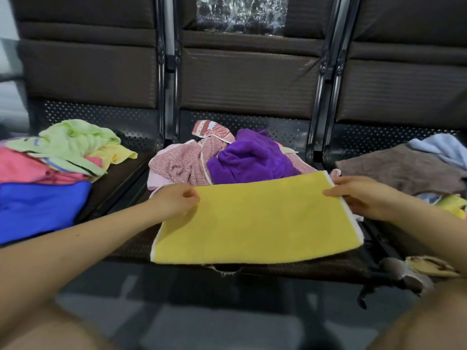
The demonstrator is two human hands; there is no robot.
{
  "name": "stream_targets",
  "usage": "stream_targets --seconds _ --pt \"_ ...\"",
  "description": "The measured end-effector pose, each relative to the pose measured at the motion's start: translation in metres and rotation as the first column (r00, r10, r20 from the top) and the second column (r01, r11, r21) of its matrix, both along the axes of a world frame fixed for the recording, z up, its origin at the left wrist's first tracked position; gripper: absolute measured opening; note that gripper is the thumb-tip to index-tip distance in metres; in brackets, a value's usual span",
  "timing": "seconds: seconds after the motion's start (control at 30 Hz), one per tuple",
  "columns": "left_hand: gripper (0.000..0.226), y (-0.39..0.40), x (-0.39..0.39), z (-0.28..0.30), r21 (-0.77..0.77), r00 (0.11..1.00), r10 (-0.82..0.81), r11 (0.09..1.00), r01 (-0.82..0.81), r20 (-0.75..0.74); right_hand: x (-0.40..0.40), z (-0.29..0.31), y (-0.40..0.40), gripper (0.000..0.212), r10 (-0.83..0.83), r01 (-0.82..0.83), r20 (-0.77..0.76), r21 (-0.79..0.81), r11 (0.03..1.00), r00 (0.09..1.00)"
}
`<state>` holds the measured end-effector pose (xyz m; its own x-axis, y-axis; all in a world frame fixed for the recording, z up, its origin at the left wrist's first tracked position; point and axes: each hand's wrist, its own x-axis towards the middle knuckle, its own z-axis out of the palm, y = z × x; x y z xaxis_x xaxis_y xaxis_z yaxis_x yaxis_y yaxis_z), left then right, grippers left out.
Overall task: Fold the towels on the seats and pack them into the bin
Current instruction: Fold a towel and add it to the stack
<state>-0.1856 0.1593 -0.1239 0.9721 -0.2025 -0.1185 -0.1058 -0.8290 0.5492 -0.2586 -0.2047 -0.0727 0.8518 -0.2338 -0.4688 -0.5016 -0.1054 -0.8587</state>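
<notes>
A yellow towel with white edging lies spread flat on the front of the middle seat. My left hand pinches its far left corner, and my right hand pinches its far right corner. Behind it sit a crumpled purple towel and a pink patterned towel. No bin is in view.
The left seat holds a pile with a light green towel, a pink one and a blue one. On the right seat lie a brown towel, a light blue one and some yellow cloth. The seat's front edge is torn.
</notes>
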Motion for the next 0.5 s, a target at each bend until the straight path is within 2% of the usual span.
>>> stream_targets --seconds 0.1,0.17,0.23,0.27,0.43,0.47,0.5 --pt "0.014 0.016 -0.002 -0.003 -0.001 0.999 -0.012 1.000 0.012 -0.029 0.003 0.009 0.006 0.003 -0.166 0.185 -0.093 0.276 0.943 0.982" --pt "0.010 0.026 -0.003 -0.005 -0.025 0.999 -0.017 1.000 0.016 -0.040 0.007 0.015 0.018 0.011 -0.102 0.159 -0.163 0.390 0.907 0.981" --pt "0.007 0.032 -0.005 -0.006 -0.021 0.998 -0.027 0.999 0.026 -0.053 0.009 0.016 0.034 0.047 0.077 -0.005 -0.154 0.424 0.905 0.985" --pt "0.009 0.037 -0.007 -0.007 -0.006 0.998 -0.033 0.999 0.033 -0.052 0.012 0.016 0.047 0.054 0.155 -0.080 -0.147 0.425 0.902 0.977" --pt "0.010 0.041 -0.012 -0.009 -0.024 0.999 -0.035 0.999 0.034 -0.030 0.024 0.023 0.117 0.011 0.256 -0.240 0.006 0.371 0.897 0.967" --pt "0.006 0.041 -0.014 -0.009 -0.050 1.000 -0.005 0.999 0.004 -0.023 0.026 0.022 0.131 0.008 0.247 -0.247 0.049 0.384 0.890 0.968" --pt "0.006 0.039 -0.015 -0.009 -0.096 0.999 0.035 0.995 -0.037 -0.020 0.030 0.021 0.144 0.016 0.229 -0.243 0.084 0.391 0.888 0.970"
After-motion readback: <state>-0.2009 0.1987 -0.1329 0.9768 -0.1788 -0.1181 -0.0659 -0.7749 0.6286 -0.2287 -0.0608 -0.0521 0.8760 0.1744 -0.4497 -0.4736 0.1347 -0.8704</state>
